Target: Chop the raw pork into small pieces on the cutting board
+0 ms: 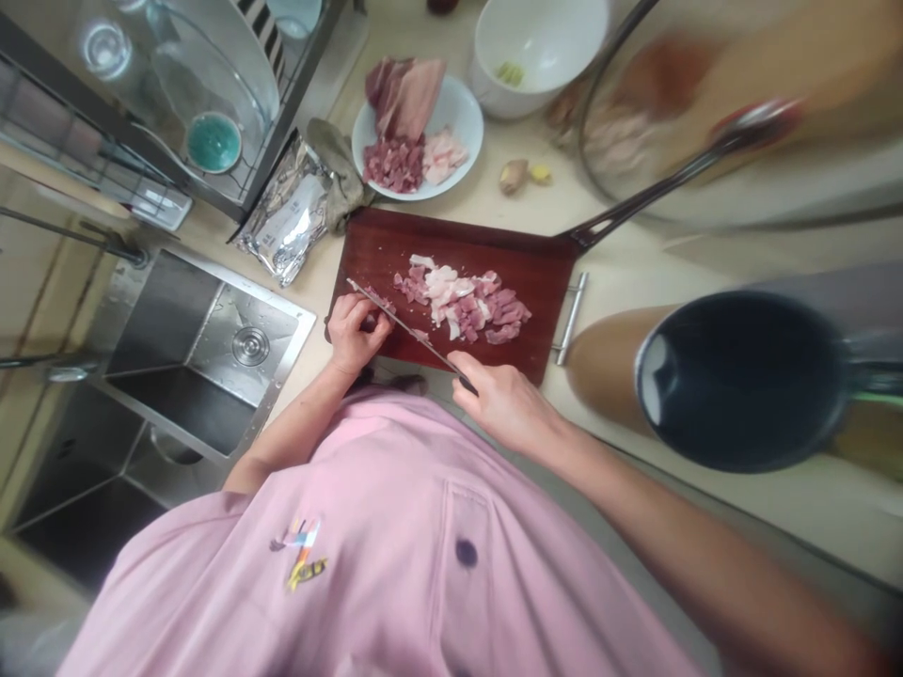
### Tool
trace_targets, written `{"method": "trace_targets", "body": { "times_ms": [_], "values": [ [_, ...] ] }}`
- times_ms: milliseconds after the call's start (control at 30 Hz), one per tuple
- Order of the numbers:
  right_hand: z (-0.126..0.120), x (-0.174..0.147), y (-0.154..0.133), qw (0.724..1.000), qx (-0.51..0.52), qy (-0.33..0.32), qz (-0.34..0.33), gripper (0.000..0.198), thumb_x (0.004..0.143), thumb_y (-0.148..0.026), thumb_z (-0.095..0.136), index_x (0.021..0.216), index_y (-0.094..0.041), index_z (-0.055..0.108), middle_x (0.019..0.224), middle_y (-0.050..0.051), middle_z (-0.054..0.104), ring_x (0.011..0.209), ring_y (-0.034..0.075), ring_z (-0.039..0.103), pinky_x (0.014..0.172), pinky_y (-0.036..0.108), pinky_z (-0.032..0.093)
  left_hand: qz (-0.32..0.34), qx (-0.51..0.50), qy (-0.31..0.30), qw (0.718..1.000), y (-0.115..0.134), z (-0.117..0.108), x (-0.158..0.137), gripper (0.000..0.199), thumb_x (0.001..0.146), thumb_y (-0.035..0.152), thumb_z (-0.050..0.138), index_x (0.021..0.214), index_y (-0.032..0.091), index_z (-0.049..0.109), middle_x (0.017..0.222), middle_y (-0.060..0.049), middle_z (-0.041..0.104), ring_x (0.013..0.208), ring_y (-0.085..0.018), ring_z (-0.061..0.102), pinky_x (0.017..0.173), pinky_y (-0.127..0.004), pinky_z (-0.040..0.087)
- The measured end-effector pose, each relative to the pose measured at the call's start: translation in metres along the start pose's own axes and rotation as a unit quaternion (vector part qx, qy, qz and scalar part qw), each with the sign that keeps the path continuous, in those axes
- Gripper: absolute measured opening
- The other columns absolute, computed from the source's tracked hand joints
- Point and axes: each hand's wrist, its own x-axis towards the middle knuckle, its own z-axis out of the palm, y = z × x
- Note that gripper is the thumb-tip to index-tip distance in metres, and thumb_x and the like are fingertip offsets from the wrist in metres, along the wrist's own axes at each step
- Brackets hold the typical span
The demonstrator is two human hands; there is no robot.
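My right hand [504, 400] is closed round the handle of a kitchen knife [403, 326], whose blade slants across the left part of a dark red cutting board [451, 240]. My left hand [355, 331] rests at the board's left edge with curled fingers. Under its fingertips, beside the blade, lies a piece of raw meat [377, 299], partly hidden by the blade and fingers. A small bit of meat is near the blade's edge. Beyond the knife, a pile of cut pink meat and white fat [466, 299] covers the board's middle.
A white plate [458, 179] of raw meat stands behind the board, near a white bowl [540, 47] and ginger [514, 176]. At left are a foil packet [286, 212], dish rack [264, 155] and double sink [232, 310]. A dark pan [748, 385] and black-handled utensil [649, 197] are right.
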Motion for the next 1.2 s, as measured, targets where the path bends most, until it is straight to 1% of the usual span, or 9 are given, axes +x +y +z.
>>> {"method": "trace_targets", "body": {
  "times_ms": [133, 233, 367, 567, 733, 800, 933, 1067, 1200],
  "values": [
    [-0.002, 0.003, 0.003, 1.0, -0.004, -0.028, 0.002, 0.032, 0.088, -0.027, 0.04, 0.115, -0.021, 0.055, 0.071, 0.004, 0.066, 0.063, 0.02, 0.062, 0.056, 0.026, 0.033, -0.013, -0.001, -0.005, 1.0, 0.002, -0.001, 0.002, 0.014, 0.08, 0.033, 0.063, 0.076, 0.02, 0.059, 0.082, -0.003, 0.06, 0.084, -0.018, 0.055, 0.08, -0.031, 0.047],
    [-0.002, 0.023, -0.006, 0.999, -0.011, -0.046, 0.013, 0.032, 0.086, -0.026, 0.041, 0.115, -0.02, 0.055, 0.071, 0.006, 0.066, 0.064, 0.021, 0.062, 0.057, 0.027, 0.033, -0.015, -0.006, -0.014, 1.0, 0.002, -0.003, 0.004, 0.011, 0.078, 0.029, 0.064, 0.074, 0.02, 0.058, 0.078, -0.003, 0.058, 0.081, -0.017, 0.054, 0.077, -0.03, 0.047],
    [0.001, 0.049, -0.02, 1.0, -0.006, -0.029, 0.007, 0.031, 0.086, -0.023, 0.041, 0.113, -0.019, 0.056, 0.08, 0.009, 0.069, 0.072, 0.024, 0.064, 0.061, 0.028, 0.035, -0.029, -0.012, -0.039, 0.999, 0.001, -0.006, 0.005, 0.008, 0.078, 0.026, 0.062, 0.075, 0.02, 0.058, 0.079, -0.003, 0.058, 0.082, -0.017, 0.055, 0.077, -0.03, 0.047],
    [0.003, 0.048, -0.018, 0.998, 0.014, -0.051, 0.032, 0.033, 0.087, -0.024, 0.041, 0.117, -0.019, 0.056, 0.08, 0.009, 0.07, 0.073, 0.024, 0.065, 0.062, 0.027, 0.037, -0.022, -0.007, -0.042, 0.999, 0.0, -0.003, 0.003, 0.002, 0.079, 0.021, 0.058, 0.081, 0.021, 0.058, 0.088, -0.004, 0.062, 0.089, -0.018, 0.056, 0.083, -0.032, 0.047],
    [0.011, 0.065, -0.029, 1.0, -0.019, -0.001, 0.004, 0.033, 0.087, -0.025, 0.041, 0.115, -0.018, 0.056, 0.083, 0.01, 0.07, 0.072, 0.024, 0.064, 0.061, 0.028, 0.037, -0.018, 0.009, -0.032, 0.999, -0.001, -0.004, 0.003, 0.008, 0.078, 0.025, 0.063, 0.076, 0.02, 0.057, 0.081, -0.002, 0.059, 0.082, -0.017, 0.055, 0.076, -0.03, 0.048],
    [0.014, 0.064, -0.028, 1.0, -0.026, 0.001, 0.0, 0.033, 0.087, -0.024, 0.041, 0.116, -0.018, 0.055, 0.083, 0.011, 0.07, 0.071, 0.024, 0.064, 0.061, 0.029, 0.037, -0.021, 0.006, -0.029, 0.999, -0.001, -0.004, 0.003, 0.008, 0.079, 0.026, 0.063, 0.076, 0.02, 0.057, 0.082, -0.002, 0.059, 0.083, -0.017, 0.056, 0.076, -0.029, 0.048],
    [0.014, 0.048, -0.015, 0.999, -0.011, -0.022, 0.03, 0.036, 0.086, -0.024, 0.041, 0.118, -0.019, 0.055, 0.078, 0.009, 0.07, 0.07, 0.026, 0.064, 0.06, 0.03, 0.036, -0.017, 0.001, -0.013, 1.0, -0.002, -0.002, 0.002, 0.006, 0.079, 0.025, 0.061, 0.078, 0.021, 0.058, 0.084, -0.003, 0.061, 0.085, -0.017, 0.057, 0.078, -0.03, 0.048],
    [0.006, 0.044, -0.012, 0.999, 0.046, 0.006, 0.027, 0.032, 0.087, -0.024, 0.04, 0.112, -0.019, 0.058, 0.08, 0.009, 0.069, 0.072, 0.024, 0.065, 0.062, 0.029, 0.038, -0.018, -0.019, 0.013, 1.0, -0.003, 0.0, 0.0, 0.007, 0.079, 0.021, 0.058, 0.086, 0.021, 0.059, 0.09, -0.004, 0.062, 0.088, -0.016, 0.059, 0.078, -0.029, 0.049],
    [-0.005, 0.031, -0.015, 0.999, 0.032, 0.005, 0.021, 0.034, 0.087, -0.026, 0.04, 0.116, -0.019, 0.057, 0.072, 0.007, 0.067, 0.066, 0.023, 0.063, 0.06, 0.028, 0.037, -0.026, -0.008, 0.004, 1.0, -0.004, 0.002, -0.001, 0.004, 0.078, 0.022, 0.06, 0.082, 0.021, 0.059, 0.087, -0.003, 0.062, 0.087, -0.016, 0.059, 0.078, -0.029, 0.049]
  ]
}}
